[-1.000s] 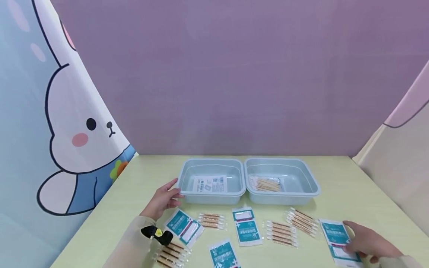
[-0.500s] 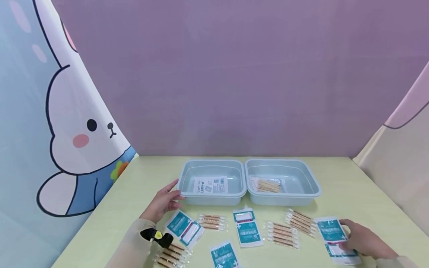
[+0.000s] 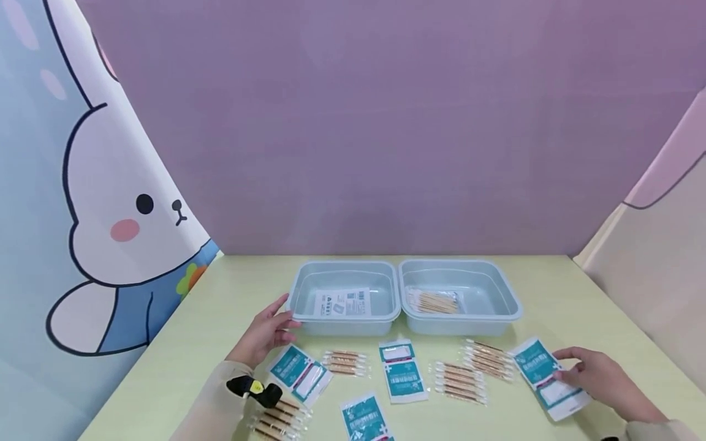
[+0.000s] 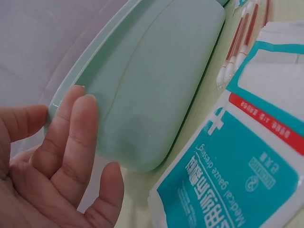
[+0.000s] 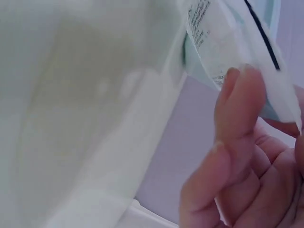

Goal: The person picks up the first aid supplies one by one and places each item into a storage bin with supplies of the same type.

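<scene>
Evidently the right hand [image 3: 601, 381] is now pinching the teal-and-white gauze packet [image 3: 543, 375] by its right edge and tilting it up just beside a swab pack [image 3: 488, 360], whereas a second ago it was lying flat on the desk [image 3: 557, 294]. The right wrist view is blurring, so full clearance is remaining uncertain, but this is suggesting pick-up rather than sliding. Meanwhile the left hand [image 3: 267, 334] is resting fairly straight fingers against the left tray's [image 3: 347, 328] near left corner.
</scene>
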Demonstrator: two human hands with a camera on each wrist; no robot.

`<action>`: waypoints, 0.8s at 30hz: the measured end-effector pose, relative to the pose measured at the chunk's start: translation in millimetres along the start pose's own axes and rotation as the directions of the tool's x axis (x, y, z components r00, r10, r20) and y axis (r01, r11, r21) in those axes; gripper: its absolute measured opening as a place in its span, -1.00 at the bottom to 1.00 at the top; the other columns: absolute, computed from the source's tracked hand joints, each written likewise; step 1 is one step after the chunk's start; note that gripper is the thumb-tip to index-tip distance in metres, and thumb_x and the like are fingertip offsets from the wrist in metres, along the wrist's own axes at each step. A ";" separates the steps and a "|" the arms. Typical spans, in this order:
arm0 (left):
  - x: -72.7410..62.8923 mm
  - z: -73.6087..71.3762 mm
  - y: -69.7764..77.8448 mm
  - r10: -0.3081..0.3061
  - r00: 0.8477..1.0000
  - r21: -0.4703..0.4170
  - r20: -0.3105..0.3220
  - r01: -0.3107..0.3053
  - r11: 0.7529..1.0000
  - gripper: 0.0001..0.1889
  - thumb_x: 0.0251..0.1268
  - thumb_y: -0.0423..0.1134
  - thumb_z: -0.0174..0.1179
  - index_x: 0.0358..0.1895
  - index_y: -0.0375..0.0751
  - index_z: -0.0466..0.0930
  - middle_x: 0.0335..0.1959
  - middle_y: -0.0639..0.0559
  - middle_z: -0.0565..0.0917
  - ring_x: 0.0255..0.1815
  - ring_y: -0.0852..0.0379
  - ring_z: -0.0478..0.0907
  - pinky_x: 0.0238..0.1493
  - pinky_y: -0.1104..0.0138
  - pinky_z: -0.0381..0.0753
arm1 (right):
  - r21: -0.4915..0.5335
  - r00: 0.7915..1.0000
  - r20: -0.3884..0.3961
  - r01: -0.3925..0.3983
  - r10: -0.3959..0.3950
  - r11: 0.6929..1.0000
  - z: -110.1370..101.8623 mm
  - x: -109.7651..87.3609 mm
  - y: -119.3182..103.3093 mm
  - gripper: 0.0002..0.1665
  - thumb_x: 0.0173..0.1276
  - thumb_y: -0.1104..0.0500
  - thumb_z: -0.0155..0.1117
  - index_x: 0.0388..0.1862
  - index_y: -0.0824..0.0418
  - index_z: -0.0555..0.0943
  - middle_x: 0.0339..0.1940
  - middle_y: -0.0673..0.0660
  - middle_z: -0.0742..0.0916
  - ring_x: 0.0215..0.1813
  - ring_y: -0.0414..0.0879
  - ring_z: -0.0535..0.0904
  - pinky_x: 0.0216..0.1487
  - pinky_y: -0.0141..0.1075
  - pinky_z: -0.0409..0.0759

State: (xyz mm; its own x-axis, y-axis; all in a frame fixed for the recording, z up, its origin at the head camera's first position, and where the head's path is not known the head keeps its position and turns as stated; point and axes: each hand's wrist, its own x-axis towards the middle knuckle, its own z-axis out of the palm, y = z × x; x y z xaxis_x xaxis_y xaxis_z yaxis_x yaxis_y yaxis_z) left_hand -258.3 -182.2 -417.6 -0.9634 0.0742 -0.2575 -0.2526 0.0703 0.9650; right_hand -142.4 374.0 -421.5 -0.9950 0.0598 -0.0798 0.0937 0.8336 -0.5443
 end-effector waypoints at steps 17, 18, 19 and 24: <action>-0.8 -3.7 0.3 0.000 1.000 -0.035 0.029 0.001 0.999 -0.38 0.49 -0.18 -0.02 0.53 -0.04 -0.01 -0.39 0.03 0.70 -0.57 0.18 0.56 -0.28 0.35 0.55 | 0.056 0.974 -0.172 0.161 -0.149 0.985 -20.5 0.9 -33.4 -0.67 0.33 0.31 0.24 -0.02 0.54 0.54 -0.48 0.09 0.67 -0.53 -0.26 0.47 -0.49 -0.36 0.45; -1.0 -3.5 0.3 -0.001 1.000 -0.034 0.024 0.002 0.999 -0.38 0.49 -0.18 -0.02 0.53 -0.04 0.00 -0.39 0.03 0.70 -0.57 0.17 0.56 -0.28 0.34 0.55 | 0.068 0.971 -0.179 0.173 -0.159 0.983 -19.2 2.0 -37.5 -0.68 0.33 0.32 0.24 -0.02 0.53 0.55 -0.49 0.10 0.67 -0.52 -0.27 0.47 -0.49 -0.36 0.46; -0.7 -3.3 0.5 -0.004 1.000 -0.033 0.021 0.004 0.999 -0.38 0.49 -0.18 -0.02 0.53 -0.03 0.00 -0.39 0.03 0.70 -0.57 0.17 0.56 -0.28 0.34 0.54 | 0.079 0.969 -0.186 0.180 -0.163 0.980 -17.4 3.2 -41.7 -0.69 0.33 0.33 0.23 -0.03 0.53 0.55 -0.50 0.10 0.66 -0.53 -0.26 0.48 -0.50 -0.35 0.47; -0.3 -2.4 2.1 -0.013 1.000 -0.034 0.016 0.014 0.999 -0.38 0.49 -0.17 -0.02 0.53 -0.02 0.01 -0.38 0.02 0.71 -0.57 0.18 0.56 -0.27 0.34 0.54 | 0.109 0.958 -0.210 0.222 -0.196 0.969 -9.8 12.3 -60.8 -0.73 0.32 0.36 0.23 -0.06 0.53 0.56 -0.53 0.11 0.64 -0.54 -0.26 0.48 -0.54 -0.34 0.49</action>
State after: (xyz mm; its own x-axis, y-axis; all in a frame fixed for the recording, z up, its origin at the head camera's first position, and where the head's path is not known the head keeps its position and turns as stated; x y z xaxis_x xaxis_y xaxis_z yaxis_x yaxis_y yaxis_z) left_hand -258.8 -184.4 -415.4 -0.9584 0.0893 -0.2711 -0.2688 0.0371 0.9625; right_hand -160.7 329.4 -381.2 -0.9786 0.0093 0.2056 -0.1264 0.7614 -0.6358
